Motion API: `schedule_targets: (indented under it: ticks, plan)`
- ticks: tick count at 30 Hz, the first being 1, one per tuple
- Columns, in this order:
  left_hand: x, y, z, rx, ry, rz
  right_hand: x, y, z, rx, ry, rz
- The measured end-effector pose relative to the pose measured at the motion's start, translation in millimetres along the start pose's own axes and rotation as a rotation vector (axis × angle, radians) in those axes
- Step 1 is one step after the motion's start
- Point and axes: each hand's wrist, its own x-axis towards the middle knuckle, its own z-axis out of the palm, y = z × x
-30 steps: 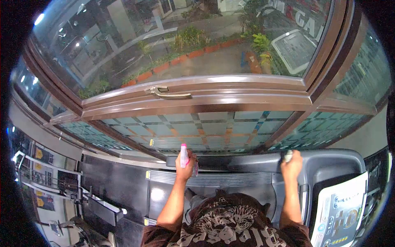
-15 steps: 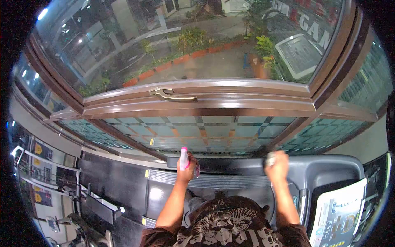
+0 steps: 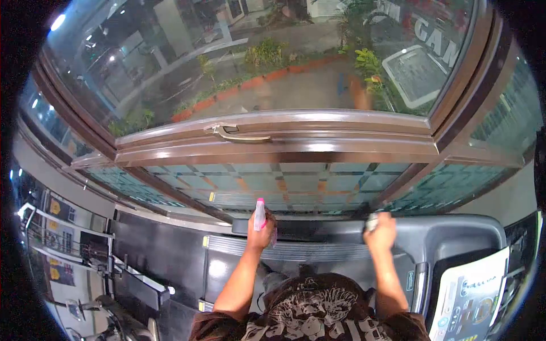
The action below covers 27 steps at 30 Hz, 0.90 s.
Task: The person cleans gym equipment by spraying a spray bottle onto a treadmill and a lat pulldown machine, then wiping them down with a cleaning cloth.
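My left hand is closed around a spray bottle with a pink nozzle and a whitish translucent head; its lower part is mostly hidden. My right hand is closed on a small whitish and dark thing that I cannot make out. Both hands hover over the side of a treadmill. In front of them stands a brown-framed window with a metal handle. Below the handle is a frosted checkered pane.
The treadmill's console is at the lower right, its belt under my arms. Gym equipment and a padded bench stand on the left. Plants and a brick-edged bed show through the glass.
My left hand has moved slightly right and up with the spray bottle. My right hand has shifted slightly left and down, still closed on the small thing. The view has tilted a little.
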Motion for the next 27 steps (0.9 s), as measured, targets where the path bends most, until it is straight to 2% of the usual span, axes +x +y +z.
schedule_targets:
  ticks: [2, 5, 8, 11, 12, 14, 16, 18, 19, 20, 22, 23, 24, 26, 27]
  plan:
    - [1, 13, 7, -0.096, 0.021, -0.097, -21, -32, 35, -0.086, -0.072, -0.303]
    - [3, 5, 9, 0.017, 0.079, -0.068, -22, -60, 15, -0.013, -0.154, -0.39]
    - [1, 17, 7, 0.022, 0.087, -0.108, -6, -32, -5, 0.081, -0.059, -0.346]
    - [-1, 9, 8, -0.103, 0.122, -0.135, 30, 8, -62, 0.028, 0.173, -0.051]
    - [-2, 13, 8, -0.067, 0.11, -0.129, 43, 36, -72, 0.045, 0.234, 0.054]
    - [-2, 26, 8, 0.005, 0.087, -0.115, 59, 67, -96, -0.13, 0.432, 0.152]
    - [1, 26, 6, -0.063, 0.08, -0.113, 60, 98, -94, -0.208, 0.334, 0.326]
    - [2, 20, 5, -0.099, 0.084, -0.082, 48, 99, -70, -0.282, 0.315, 0.222]
    - [2, 11, 5, -0.102, 0.093, -0.054, 40, 84, -63, -0.281, 0.304, 0.133]
    - [1, 2, 4, -0.102, 0.1, -0.026, 34, 70, -54, -0.25, 0.226, 0.135]
    - [0, 4, 6, -0.095, 0.111, -0.097, 18, 28, -29, -0.084, 0.183, 0.08]
    - [1, 6, 7, -0.093, 0.114, -0.129, 12, 3, -17, 0.036, 0.045, 0.082]
    - [1, 9, 8, -0.102, 0.108, -0.139, -2, -19, 2, 0.043, 0.042, -0.068]
    - [1, 17, 10, -0.119, 0.103, -0.16, -19, -68, 16, -0.11, -0.238, -0.26]
    - [0, 18, 10, -0.096, 0.106, -0.148, -27, -81, 28, -0.068, -0.224, -0.329]
